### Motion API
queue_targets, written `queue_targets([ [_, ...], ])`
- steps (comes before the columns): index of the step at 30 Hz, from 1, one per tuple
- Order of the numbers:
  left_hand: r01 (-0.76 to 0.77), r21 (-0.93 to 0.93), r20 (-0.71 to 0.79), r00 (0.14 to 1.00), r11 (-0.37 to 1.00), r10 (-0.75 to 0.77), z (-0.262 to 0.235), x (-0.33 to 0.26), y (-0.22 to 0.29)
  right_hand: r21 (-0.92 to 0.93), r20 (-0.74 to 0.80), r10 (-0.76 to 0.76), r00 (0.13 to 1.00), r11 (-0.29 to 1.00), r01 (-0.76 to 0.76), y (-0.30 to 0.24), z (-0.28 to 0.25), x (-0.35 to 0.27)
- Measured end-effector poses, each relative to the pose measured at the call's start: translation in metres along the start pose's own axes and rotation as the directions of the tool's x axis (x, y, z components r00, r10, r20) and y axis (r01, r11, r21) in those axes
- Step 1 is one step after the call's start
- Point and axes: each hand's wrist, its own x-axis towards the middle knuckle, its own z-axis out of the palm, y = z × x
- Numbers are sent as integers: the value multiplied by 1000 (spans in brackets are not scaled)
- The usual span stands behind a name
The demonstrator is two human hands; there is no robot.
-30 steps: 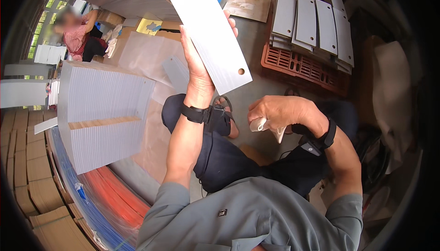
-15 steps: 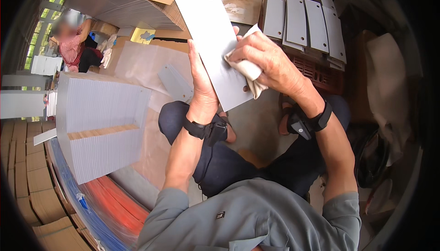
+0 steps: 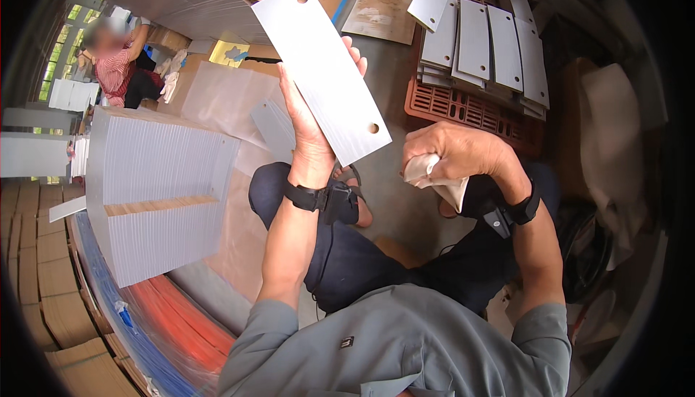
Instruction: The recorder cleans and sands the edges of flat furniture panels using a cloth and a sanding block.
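Left hand [image 3: 308, 118] grips a flat grey rectangular metal plate [image 3: 322, 71], brushed finish, a round hole near each end, held raised and tilted above the lap. Right hand [image 3: 452, 154] is closed around a crumpled off-white cloth [image 3: 434, 176], just beside the plate's lower corner, not touching. Similar plates [image 3: 485, 42] lie stacked on a red-brown slatted plastic crate [image 3: 463, 107] beyond.

Left hand [image 3: 308, 118] raised, fingers clamped in grip; right hand [image 3: 460, 154] lower, fisted, wrist bent.
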Motion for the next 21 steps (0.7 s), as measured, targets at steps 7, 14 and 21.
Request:
queue_targets([
  [7,20,-12,39,999,1000,-20,-6,-1,-3,-196,-654,-356,667,932,305,-27,-21,-6],
  [14,102,90,-19,995,991,-100,14,-12,-16,-609,-576,-494,651,790,61,7,26,46],
  [21,204,232,-2,978,951,-209,20,-27,-39,-530,-737,-475,481,848,25,10,-6,58],
])
